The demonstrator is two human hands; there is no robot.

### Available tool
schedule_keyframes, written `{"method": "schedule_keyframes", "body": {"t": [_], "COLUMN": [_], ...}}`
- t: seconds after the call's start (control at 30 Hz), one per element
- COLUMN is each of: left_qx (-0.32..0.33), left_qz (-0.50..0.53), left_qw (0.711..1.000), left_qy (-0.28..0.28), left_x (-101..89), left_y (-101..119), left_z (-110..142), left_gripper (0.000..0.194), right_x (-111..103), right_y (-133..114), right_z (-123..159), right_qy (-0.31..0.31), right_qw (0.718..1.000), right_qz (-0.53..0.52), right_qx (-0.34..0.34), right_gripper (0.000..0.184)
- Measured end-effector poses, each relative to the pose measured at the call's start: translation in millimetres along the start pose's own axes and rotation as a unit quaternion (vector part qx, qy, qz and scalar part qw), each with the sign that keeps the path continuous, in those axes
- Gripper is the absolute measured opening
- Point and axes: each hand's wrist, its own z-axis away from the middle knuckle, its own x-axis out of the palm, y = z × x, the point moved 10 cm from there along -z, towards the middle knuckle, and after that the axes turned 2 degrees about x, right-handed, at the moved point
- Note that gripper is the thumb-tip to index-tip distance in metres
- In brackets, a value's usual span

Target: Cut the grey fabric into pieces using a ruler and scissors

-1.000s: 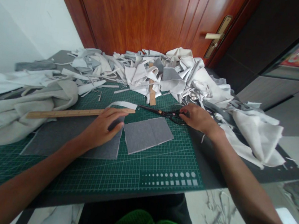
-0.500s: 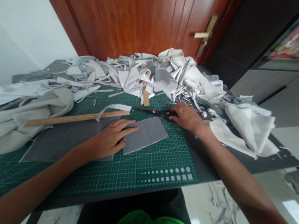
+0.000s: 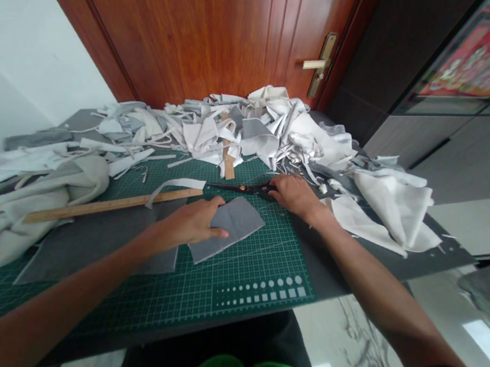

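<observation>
A small grey fabric piece (image 3: 239, 221) lies on the green cutting mat (image 3: 263, 257), its outline slightly bent. My left hand (image 3: 196, 220) grips its left part, with the thumb on top and the other fingers curled at the far edge. My right hand (image 3: 293, 192) is closed around the handles of black scissors (image 3: 244, 189), which rest on the mat with the blades pointing left. Just past the blade tips is a curved white strip (image 3: 178, 183). Under my left forearm lies a larger dark grey fabric piece (image 3: 100, 231), with a wooden ruler (image 3: 112, 206) across its far edge.
Heaped white and grey fabric scraps (image 3: 255, 131) line the back of the table, with a second wooden stick (image 3: 229, 167) among them. Bunched cloth (image 3: 61, 185) sits at the left, and pale cloth pieces (image 3: 394, 208) at the right. Behind stands a wooden door (image 3: 192, 28).
My left hand has gone from lying flat with fingers stretched to gripping the small grey piece, which has turned and bent slightly. My right hand stays on the scissors. The view has shifted slightly.
</observation>
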Motion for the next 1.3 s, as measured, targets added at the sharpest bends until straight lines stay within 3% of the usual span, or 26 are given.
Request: {"method": "schedule_keyframes", "body": {"t": [0.1,0.23,0.3,0.37,0.43,0.57,0.73,0.9,1.07,1.3], "left_qx": [0.026,0.071,0.061,0.033,-0.002,-0.057,-0.088,-0.120,-0.127,-0.114], "left_qz": [0.079,0.153,0.198,0.252,0.351,0.565,0.635,0.654,0.666,0.694], "left_qw": [0.994,0.979,0.973,0.965,0.936,0.821,0.731,0.646,0.641,0.638], "left_qy": [-0.066,-0.109,-0.097,-0.059,-0.018,0.054,0.233,0.375,0.359,0.315], "left_x": [2.0,-2.7,-9.2,-17.9,-23.6,-24.0,-38.2,-35.5,-16.7,-7.4], "left_y": [8,18,12,1,-11,-32,-71,-104,-103,-94], "left_z": [-3,4,7,7,6,-2,-15,-21,-30,-26], "left_gripper": [0.021,0.017,0.016,0.016,0.023,0.046,0.049,0.053,0.057,0.056], "right_x": [0,-6,-9,-11,-12,-12,-7,4,3,6], "right_y": [4,2,0,-1,0,7,25,38,34,26], "right_z": [0,2,3,4,4,4,2,-2,-7,-7], "right_qy": [-0.025,-0.037,-0.034,-0.028,-0.023,-0.008,0.001,0.044,0.113,0.149], "right_qw": [0.999,0.999,0.999,0.998,0.998,0.996,0.989,0.972,0.957,0.950], "right_qz": [-0.027,-0.014,0.004,0.021,0.029,0.025,0.008,-0.116,-0.219,-0.244], "right_qx": [0.010,0.025,0.035,0.045,0.052,0.081,0.151,0.198,0.153,0.125], "right_gripper": [0.025,0.023,0.022,0.021,0.021,0.022,0.028,0.034,0.036,0.035]}}
